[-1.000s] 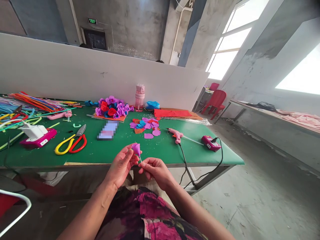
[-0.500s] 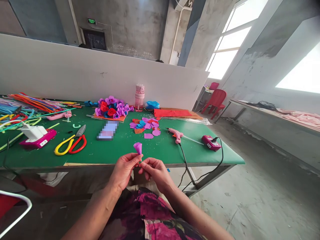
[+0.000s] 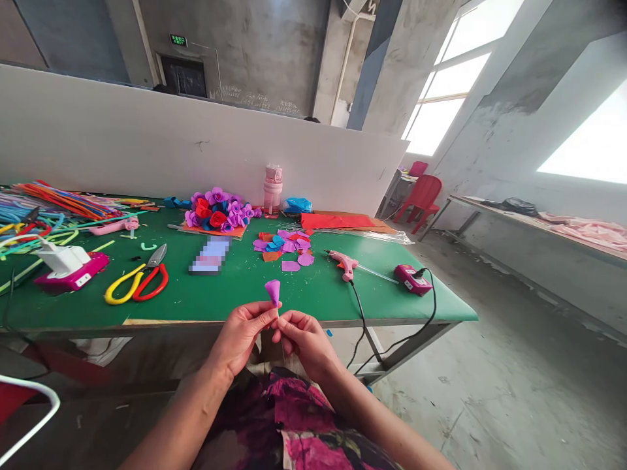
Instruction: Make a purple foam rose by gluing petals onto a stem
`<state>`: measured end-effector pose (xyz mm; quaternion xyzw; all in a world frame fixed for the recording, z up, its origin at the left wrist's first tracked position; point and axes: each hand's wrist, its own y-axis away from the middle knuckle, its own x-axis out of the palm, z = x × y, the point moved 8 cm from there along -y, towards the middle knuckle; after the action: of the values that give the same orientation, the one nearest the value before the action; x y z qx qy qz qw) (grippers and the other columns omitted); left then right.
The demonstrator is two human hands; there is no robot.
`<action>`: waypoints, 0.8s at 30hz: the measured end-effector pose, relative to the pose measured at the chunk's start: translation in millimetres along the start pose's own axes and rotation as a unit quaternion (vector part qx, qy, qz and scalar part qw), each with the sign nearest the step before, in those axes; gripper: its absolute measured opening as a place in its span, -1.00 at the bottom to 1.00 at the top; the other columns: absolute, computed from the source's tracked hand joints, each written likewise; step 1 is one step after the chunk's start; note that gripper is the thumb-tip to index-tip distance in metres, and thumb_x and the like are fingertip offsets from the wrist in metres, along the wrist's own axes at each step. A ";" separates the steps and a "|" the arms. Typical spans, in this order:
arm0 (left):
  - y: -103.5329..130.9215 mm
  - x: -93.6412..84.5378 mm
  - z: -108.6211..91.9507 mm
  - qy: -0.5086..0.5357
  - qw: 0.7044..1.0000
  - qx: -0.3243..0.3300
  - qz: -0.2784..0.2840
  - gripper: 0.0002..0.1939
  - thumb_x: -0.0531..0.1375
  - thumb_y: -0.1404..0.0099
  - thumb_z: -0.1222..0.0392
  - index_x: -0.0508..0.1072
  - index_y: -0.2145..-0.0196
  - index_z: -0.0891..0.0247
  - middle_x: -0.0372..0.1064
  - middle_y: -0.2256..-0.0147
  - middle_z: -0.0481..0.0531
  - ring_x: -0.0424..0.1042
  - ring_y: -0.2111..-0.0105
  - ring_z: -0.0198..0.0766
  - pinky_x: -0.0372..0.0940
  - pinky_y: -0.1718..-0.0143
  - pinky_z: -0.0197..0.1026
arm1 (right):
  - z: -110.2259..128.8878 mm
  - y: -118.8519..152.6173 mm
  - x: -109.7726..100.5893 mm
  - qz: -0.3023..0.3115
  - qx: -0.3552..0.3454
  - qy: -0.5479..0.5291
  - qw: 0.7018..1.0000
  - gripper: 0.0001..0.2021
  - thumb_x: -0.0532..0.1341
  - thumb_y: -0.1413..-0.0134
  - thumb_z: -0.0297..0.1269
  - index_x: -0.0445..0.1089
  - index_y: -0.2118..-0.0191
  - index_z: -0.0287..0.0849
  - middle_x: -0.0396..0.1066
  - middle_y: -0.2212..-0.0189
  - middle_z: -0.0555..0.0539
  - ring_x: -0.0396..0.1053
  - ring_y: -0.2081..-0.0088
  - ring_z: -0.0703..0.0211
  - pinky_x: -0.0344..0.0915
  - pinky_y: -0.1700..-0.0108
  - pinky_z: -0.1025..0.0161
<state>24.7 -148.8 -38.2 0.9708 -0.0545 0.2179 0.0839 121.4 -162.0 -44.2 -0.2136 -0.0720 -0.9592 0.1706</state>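
A small purple paper flower (image 3: 273, 291), rolled into a cone, points upward above the table's front edge. My left hand (image 3: 247, 331) pinches its base between thumb and fingers. Just below, my right hand (image 3: 302, 336) is closed on the flower's thin pale stem, its fingertips close to those of the left. Beyond the hands, cut paper petals (image 3: 289, 243) in purple, red, orange and blue lie in a loose heap. A pink glue gun (image 3: 345, 264) rests to their right, a clear glue stick reaching out of its back.
On the green table (image 3: 294, 297) are scissors (image 3: 142, 277), a pixelated phone-like rectangle (image 3: 210, 254), finished paper flowers (image 3: 223, 210), a pink bottle (image 3: 273, 190) and coloured pipe cleaners (image 3: 63, 201). A power socket (image 3: 413, 280) stands right, its cord hanging over the front edge.
The flower has turned slightly between my fingers, its cone standing a little more upright and shifted slightly right. Both hands keep their pinch. The view has shifted very slightly.
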 end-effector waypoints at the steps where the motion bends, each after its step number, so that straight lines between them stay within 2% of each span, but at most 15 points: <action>1: 0.4 -0.1 0.5 0.002 1.000 -0.006 0.003 -0.74 0.42 0.09 0.15 0.57 0.41 0.32 0.44 0.54 -0.01 0.30 0.56 -0.41 0.20 0.45 -0.33 | 0.3 0.1 -0.6 -0.003 -0.001 -0.002 1.000 -0.72 0.33 0.06 -0.11 0.39 0.44 -0.26 0.43 0.59 0.02 0.11 0.69 0.49 -0.05 0.61 0.44; 7: 0.0 -0.8 -4.2 -0.004 1.000 0.006 -0.013 -0.75 0.42 0.11 0.10 0.56 0.52 0.34 0.40 0.55 -0.01 0.24 0.55 -0.42 0.15 0.48 -0.34 | -0.6 -2.1 -5.5 -0.026 -0.020 0.049 0.998 -0.67 0.32 0.08 -0.04 0.39 0.44 -0.26 0.45 0.59 0.00 0.13 0.69 0.46 0.00 0.62 0.43; 11: -2.8 -3.8 -4.7 -0.028 0.999 0.022 -0.040 -0.76 0.43 0.13 0.13 0.55 0.55 0.35 0.33 0.62 -0.05 0.17 0.58 -0.44 0.10 0.53 -0.35 | -2.2 -2.3 -7.6 -0.045 -0.035 0.098 0.994 -0.65 0.32 0.10 0.01 0.39 0.45 -0.24 0.44 0.61 0.01 0.11 0.70 0.45 -0.01 0.64 0.42; 16: -3.1 -4.6 -2.1 -0.027 0.998 0.038 -0.052 -0.79 0.41 0.09 0.14 0.53 0.57 0.34 0.31 0.64 -0.08 0.19 0.59 -0.44 0.10 0.53 -0.36 | -3.9 -1.5 -6.2 -0.047 -0.029 0.092 0.994 -0.64 0.32 0.11 0.01 0.39 0.46 -0.24 0.43 0.61 0.01 0.12 0.70 0.44 -0.02 0.63 0.41; 20: 0.3 1.8 2.9 0.006 1.000 0.004 -0.022 -0.74 0.44 0.14 0.17 0.55 0.46 0.32 0.42 0.51 -0.03 0.28 0.56 -0.42 0.18 0.48 -0.33 | -0.4 -0.8 -6.2 -0.047 -0.031 0.058 0.997 -0.65 0.33 0.10 0.00 0.36 0.47 -0.24 0.40 0.62 0.03 0.10 0.69 0.45 -0.03 0.62 0.42; 24: 1.0 1.0 3.9 0.014 1.000 -0.017 -0.003 -0.68 0.43 0.10 0.19 0.57 0.33 0.33 0.43 0.48 -0.01 0.29 0.55 -0.44 0.17 0.49 -0.36 | 5.6 0.7 -7.5 -0.044 -0.029 0.038 0.998 -0.68 0.32 0.08 -0.05 0.37 0.47 -0.25 0.40 0.60 0.03 0.09 0.68 0.46 -0.03 0.61 0.42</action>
<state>27.1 -150.6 -41.1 0.9662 -0.0540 0.2307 0.1015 130.2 -159.2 -42.4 -0.1789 -0.0467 -0.9749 0.1241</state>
